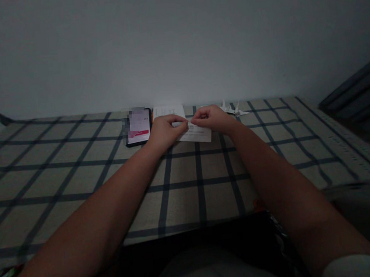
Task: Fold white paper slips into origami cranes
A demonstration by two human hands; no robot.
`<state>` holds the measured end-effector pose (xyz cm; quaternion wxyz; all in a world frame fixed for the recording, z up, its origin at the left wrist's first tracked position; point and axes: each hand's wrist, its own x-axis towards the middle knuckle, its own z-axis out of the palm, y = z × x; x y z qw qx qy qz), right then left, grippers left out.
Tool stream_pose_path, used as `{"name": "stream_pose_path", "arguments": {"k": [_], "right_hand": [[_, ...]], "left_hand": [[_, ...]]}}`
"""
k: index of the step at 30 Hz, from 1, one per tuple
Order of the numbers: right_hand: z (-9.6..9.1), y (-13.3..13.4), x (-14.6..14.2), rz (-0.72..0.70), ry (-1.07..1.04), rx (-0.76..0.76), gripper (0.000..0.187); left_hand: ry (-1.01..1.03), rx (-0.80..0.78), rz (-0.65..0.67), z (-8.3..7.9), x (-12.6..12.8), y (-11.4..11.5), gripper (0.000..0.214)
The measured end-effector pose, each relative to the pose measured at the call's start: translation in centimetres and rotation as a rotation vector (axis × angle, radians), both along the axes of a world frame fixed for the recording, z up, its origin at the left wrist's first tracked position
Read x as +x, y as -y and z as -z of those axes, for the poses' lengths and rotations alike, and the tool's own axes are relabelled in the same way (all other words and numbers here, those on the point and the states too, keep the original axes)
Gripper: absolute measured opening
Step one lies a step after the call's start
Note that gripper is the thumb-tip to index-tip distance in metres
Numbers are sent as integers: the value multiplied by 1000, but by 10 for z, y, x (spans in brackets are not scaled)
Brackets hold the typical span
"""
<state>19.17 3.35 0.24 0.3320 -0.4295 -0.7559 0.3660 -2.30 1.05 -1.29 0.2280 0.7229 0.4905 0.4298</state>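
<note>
My left hand (pixel 165 129) and my right hand (pixel 211 117) meet over a small white printed sheet of paper (pixel 200 133) lying on the checked tablecloth (pixel 181 172). Both hands are closed in a pinch on the paper's upper edge, fingertips almost touching each other. Behind the hands lies another white sheet (pixel 168 111), partly hidden by my left hand.
A phone (pixel 138 127) with a lit screen lies just left of my left hand. Two small white folded paper cranes (pixel 232 108) stand at the table's far edge, right of my right hand. A plain wall rises behind the table. A dark object (pixel 356 95) sits at the right.
</note>
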Motion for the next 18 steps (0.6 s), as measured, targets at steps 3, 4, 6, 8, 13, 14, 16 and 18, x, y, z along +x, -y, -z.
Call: {"name": "stream_pose_path", "arguments": {"k": [3, 4, 6, 8, 13, 14, 16, 18], "right_hand": [[-1, 1, 0, -7, 6, -8, 28], [-1, 1, 0, -7, 5, -15, 27], [-2, 1, 1, 10, 0, -26, 25], [-2, 1, 2, 34, 0, -31, 24], [1, -2, 8, 31, -12, -24, 22], [2, -3, 9, 27, -21, -22, 22], [2, -3, 11, 35, -32, -22, 22], [0, -1, 12, 56, -31, -28, 21]], "left_hand": [[-20, 21, 13, -1, -1, 0, 24], [-27, 27, 15, -1, -2, 0, 24], [-37, 39, 9, -2, -3, -1, 24], [-47, 42, 4, -4, -5, -2, 25], [-87, 52, 21, -7, -9, -5, 25], [-86, 55, 17, -8, -10, -6, 25], [-78, 55, 9, -7, -13, -8, 23], [-68, 53, 5, -7, -15, -11, 22]]}}
